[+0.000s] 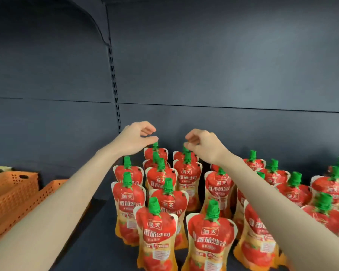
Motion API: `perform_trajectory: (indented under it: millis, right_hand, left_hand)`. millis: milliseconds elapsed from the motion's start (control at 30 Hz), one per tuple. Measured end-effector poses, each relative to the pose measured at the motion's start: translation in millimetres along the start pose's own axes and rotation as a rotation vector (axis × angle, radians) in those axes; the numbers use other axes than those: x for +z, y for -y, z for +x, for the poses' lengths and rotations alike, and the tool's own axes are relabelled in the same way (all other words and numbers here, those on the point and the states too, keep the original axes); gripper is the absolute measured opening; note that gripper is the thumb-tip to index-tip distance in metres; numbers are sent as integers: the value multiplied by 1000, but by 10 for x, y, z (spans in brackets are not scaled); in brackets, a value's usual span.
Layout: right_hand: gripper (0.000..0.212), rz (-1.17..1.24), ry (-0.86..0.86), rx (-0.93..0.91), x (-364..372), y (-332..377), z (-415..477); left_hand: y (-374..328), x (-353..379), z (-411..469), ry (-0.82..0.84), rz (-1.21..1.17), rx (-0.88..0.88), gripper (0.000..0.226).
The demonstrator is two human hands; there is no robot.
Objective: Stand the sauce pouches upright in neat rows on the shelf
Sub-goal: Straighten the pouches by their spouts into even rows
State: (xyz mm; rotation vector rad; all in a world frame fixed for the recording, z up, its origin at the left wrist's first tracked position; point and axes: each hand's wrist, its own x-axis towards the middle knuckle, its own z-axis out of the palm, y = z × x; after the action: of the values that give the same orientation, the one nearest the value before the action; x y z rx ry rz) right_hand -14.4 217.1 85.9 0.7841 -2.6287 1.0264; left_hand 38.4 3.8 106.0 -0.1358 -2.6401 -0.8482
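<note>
Glossy red sauce pouches [159,231] stand in rows on the matte shelf [98,222]. Left hand [134,140] curls over a far pouch's ribbed green cap [155,146], grip unclear; right hand [202,146] pinches the neighbouring cap [185,148]

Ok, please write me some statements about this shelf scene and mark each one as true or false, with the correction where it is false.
1. The pouches have green caps. True.
2. The orange baskets stand to the right of the pouches. False: they stand to the left of them.
3. The left hand and the right hand both reach to the back row. True.
4. The front pouches lie flat on the shelf. False: they stand upright.
5. The right hand rests on a basket. False: its fingers curl over the cap of a back-row pouch.
</note>
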Motion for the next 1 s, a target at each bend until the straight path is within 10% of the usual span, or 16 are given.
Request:
perform_trajectory:
  millis: [333,1000]
  right_hand:
    - [34,-146,229,198,119,-112,503]
    - [16,-34,474,358,147,-244,626]
  left_hand:
    - [548,66,654,418,-96,-19,41]
    - [956,542,751,441,-621,-39,19]
